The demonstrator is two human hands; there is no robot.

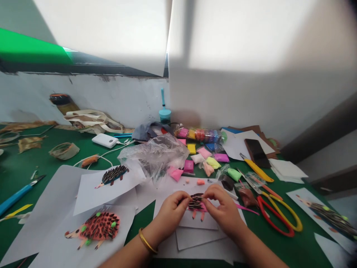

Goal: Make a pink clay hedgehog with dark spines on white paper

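Note:
My left hand [173, 209] is closed in a pinch at the left side of a small hedgehog picture, thumb against forefinger. At its right side my right hand [219, 208] pinches too, fingertips touching the dark seeds. Whatever sits between the fingertips of either hand is too small to make out. The hedgehog [196, 203] has a pink clay body and legs, with striped seeds on its back like spines; the hands cover its ends. It lies on a white card [192, 223] over more white sheets. Small orange clay bits [200, 182] lie just beyond.
Clay packets [189, 166] and a crumpled plastic bag [156, 154] lie behind. Red-and-yellow scissors [275, 216], a yellow cutter [258, 169] and a phone [256, 152] are right. Finished hedgehog pictures [97, 227] lie left and another [325, 212] far right. A blue cutter [18, 195] lies left.

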